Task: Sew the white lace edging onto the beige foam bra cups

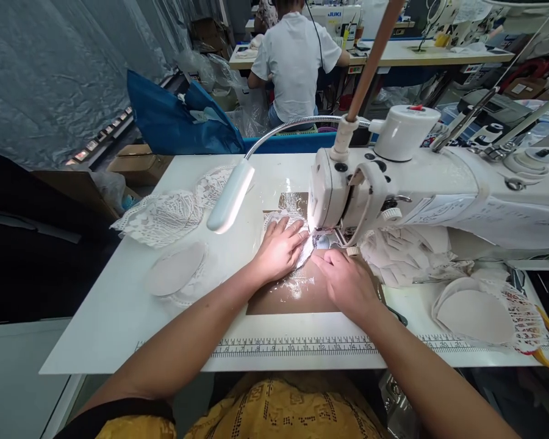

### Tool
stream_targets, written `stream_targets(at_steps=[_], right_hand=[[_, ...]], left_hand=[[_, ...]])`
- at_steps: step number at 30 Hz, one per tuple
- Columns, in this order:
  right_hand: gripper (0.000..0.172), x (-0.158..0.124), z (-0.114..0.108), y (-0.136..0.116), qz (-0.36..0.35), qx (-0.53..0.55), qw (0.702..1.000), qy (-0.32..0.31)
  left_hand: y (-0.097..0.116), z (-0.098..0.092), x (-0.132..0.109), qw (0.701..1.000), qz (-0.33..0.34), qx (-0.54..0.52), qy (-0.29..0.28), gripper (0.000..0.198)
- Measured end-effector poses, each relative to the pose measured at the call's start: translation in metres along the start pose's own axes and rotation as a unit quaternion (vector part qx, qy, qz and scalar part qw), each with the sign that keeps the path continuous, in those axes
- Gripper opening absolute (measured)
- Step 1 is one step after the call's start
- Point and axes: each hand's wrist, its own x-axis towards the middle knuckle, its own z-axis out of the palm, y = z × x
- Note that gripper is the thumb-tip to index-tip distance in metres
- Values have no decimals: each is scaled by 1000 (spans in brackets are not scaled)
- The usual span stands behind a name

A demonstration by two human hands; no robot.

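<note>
Yellow patterned clothing [279,408] shows nearest, before the white desk [96,329]. Left hand [281,247] presses flat on a lace piece [307,250] at the sewing machine [328,192]; right hand [350,280] curls at the piece's near right, grip unclear.

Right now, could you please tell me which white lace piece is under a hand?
The lace piece on the brown sheet beside the sewing machine: the left hand lies on it, while the other lace pieces lie off to either side.
</note>
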Motion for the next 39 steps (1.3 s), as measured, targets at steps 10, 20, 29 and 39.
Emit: stream_targets(at_steps=[10,20,29,39], right_hand=[[42,-6,-5,5,9,118,991,58],[40,-5,-8,4,16,86,996,28],[36,-6,-7,8,6,141,989,44],[32,-6,1,16,24,182,976,114]], left_hand=[[-5,-22,-21,992,-45,-91,-80,42],[-10,-11,-17,997,-60,-34,-31,39],[-5,-50,-48,974,103,-119,-164,26],[19,-27,-49,987,116,-106,27,27]])
